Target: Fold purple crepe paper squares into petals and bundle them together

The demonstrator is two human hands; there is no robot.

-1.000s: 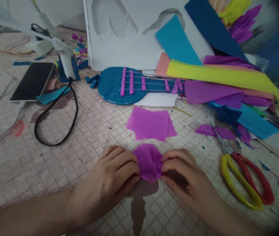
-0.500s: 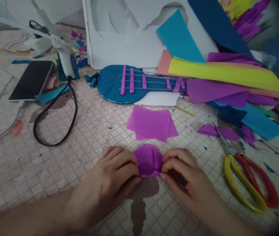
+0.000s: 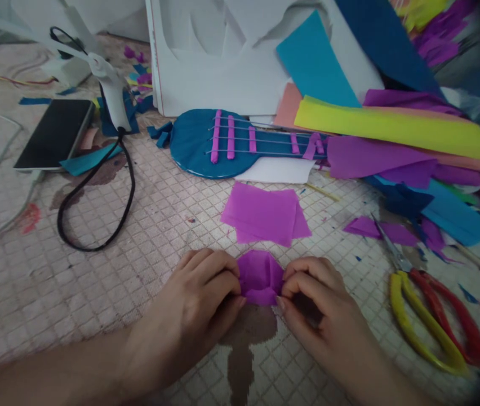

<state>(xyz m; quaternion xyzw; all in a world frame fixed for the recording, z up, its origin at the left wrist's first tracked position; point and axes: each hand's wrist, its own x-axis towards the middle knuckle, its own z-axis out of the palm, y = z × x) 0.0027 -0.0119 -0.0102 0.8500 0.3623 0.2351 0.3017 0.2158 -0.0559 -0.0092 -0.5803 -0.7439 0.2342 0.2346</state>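
A small purple paper piece [image 3: 260, 275] lies between my hands, its near edge folded up in a band. My left hand [image 3: 200, 304] pinches its left edge with thumb and fingers. On the right edge, my right hand [image 3: 322, 307] grips the paper the same way, fingers curled. Just beyond them lie flat purple sheets [image 3: 263, 213], overlapping. Farther back rests a blue guitar-shaped piece [image 3: 195, 144] with pink bars and thin strings across it.
Scissors [image 3: 400, 259] with yellow and red handles lie at the right. Colored paper strips [image 3: 375, 121] pile up at the back right. A phone [image 3: 56, 135] and a black cord loop [image 3: 63, 210] are at the left, near a white stand [image 3: 113, 101].
The near edge of the purple piece is folded up farther, showing a wider band. Both hands keep their pinch. The whole scene has shifted slightly to the right in the view.
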